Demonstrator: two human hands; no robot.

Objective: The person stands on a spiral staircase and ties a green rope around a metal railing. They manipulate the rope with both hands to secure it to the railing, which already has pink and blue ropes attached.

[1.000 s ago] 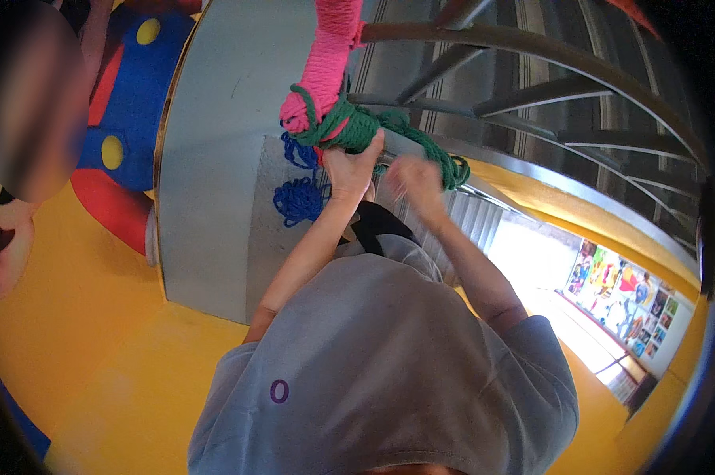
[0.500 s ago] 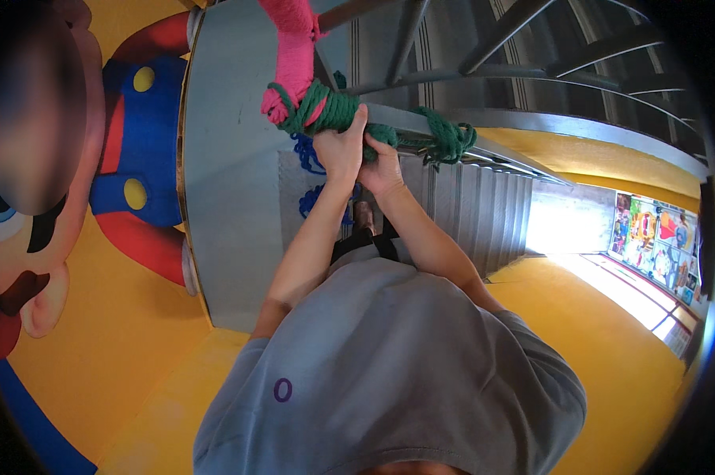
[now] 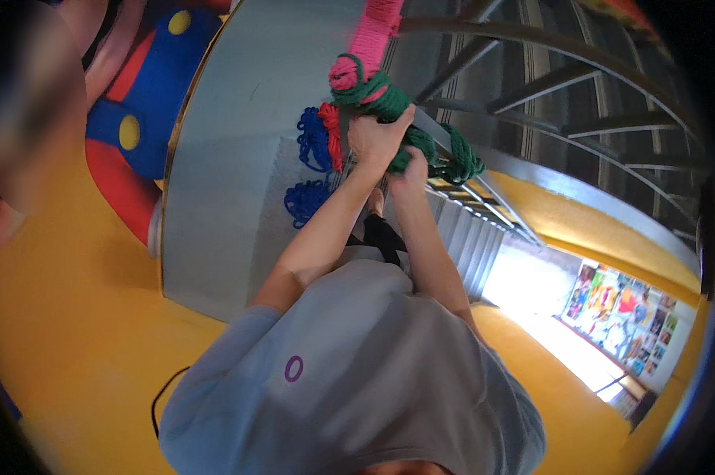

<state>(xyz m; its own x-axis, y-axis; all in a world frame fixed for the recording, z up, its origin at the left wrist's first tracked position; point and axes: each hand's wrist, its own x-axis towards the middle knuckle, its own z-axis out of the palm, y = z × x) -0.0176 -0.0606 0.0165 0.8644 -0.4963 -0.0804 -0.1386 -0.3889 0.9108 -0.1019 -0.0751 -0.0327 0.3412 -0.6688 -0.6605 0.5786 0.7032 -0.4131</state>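
Observation:
Green yarn (image 3: pixel 387 101) is wound in tight turns around a grey metal handrail (image 3: pixel 432 125), beside a corner covered in pink yarn (image 3: pixel 375 33). My left hand (image 3: pixel 378 142) is closed around the rail at the lower end of the green turns, its thumb lying along the top. Close by, my right hand (image 3: pixel 409 172) is closed on the green yarn under the rail; its fingertips are partly hidden. Farther along the rail hangs a loose green yarn bundle (image 3: pixel 462 157), past my right hand.
Two blue yarn bundles (image 3: pixel 307 203) and a red one (image 3: pixel 330 136) lie left of my arms. Stairs (image 3: pixel 462 237) run down to the right, beside railing bars (image 3: pixel 543 91). A painted cartoon figure (image 3: pixel 155 95) stands by the yellow wall at left.
The view has turned, so the rail and both hands appear farther right and tilted. The red bundle has come into sight. My right hand sits a little lower, beneath the rail.

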